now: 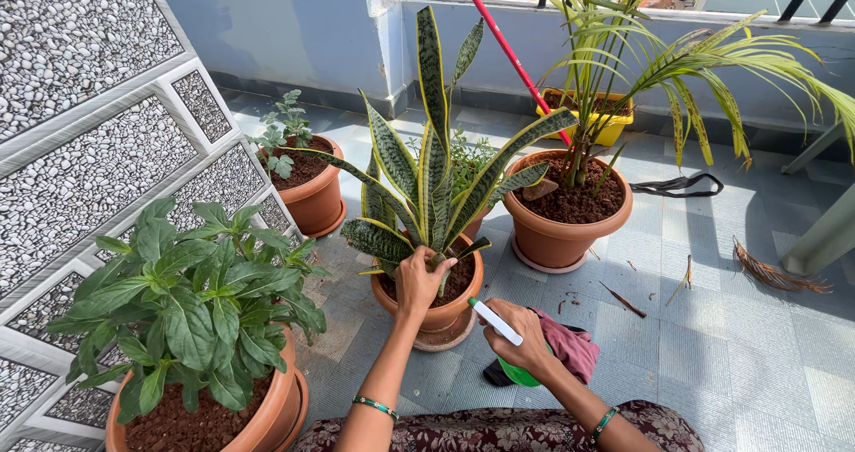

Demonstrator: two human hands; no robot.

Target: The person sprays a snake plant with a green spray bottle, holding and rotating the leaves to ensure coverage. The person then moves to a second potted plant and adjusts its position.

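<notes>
A snake plant with long green, yellow-edged leaves grows in a terracotta pot in the middle of the floor. My left hand is closed around the base of its leaves, just above the soil. My right hand is a little to the right of the pot and holds a green spray bottle with a white nozzle that points up and left toward the plant. A pink cloth is bunched under the same hand.
A broad-leaved plant in a terracotta pot stands at the near left. A small herb pot sits behind it, and a palm in a large pot at the right. A red pole leans on the wall. Pebbled wall at left.
</notes>
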